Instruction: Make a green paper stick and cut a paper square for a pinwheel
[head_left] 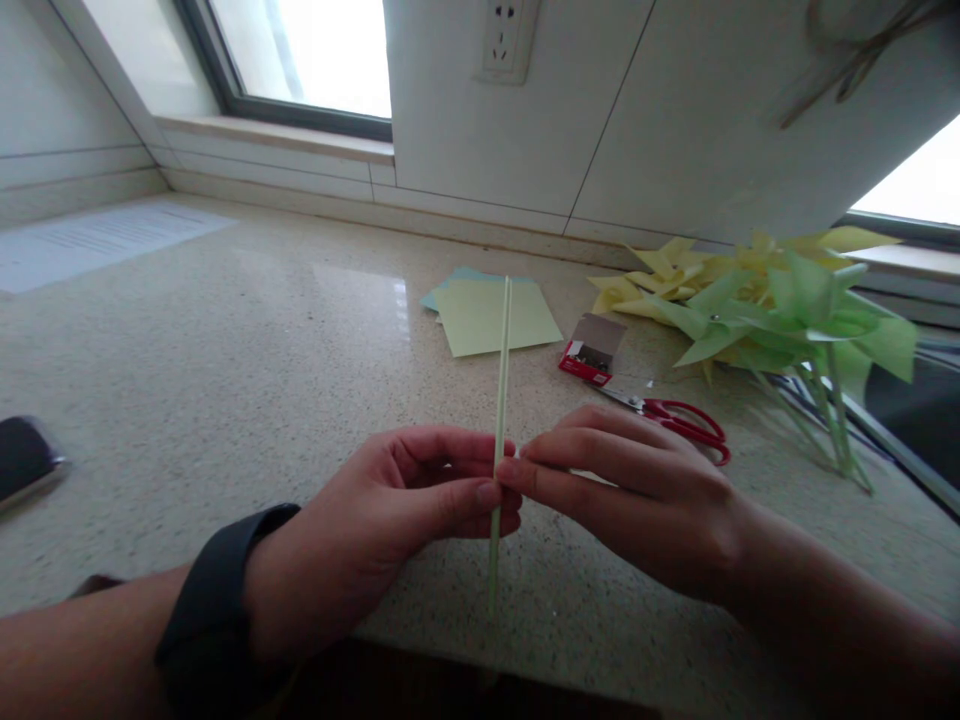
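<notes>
A thin pale green stick, straw-like, stands nearly upright in front of me, over the counter. My left hand grips it around the middle between thumb and fingers; a black band is on that wrist. From the right, my right hand has its fingertips pinched together against the same stick, at the left thumb's height. Whether something tiny is between those fingertips, I cannot tell. Behind the stick lie square sheets of pale yellow-green paper and blue paper. Red-handled scissors rest just beyond the right hand.
An opened small red box with tiny metal pieces sits by the scissors. Yellow pinwheels and green pinwheels on sticks lie at the right. A printed sheet and a dark phone-like object are on the left.
</notes>
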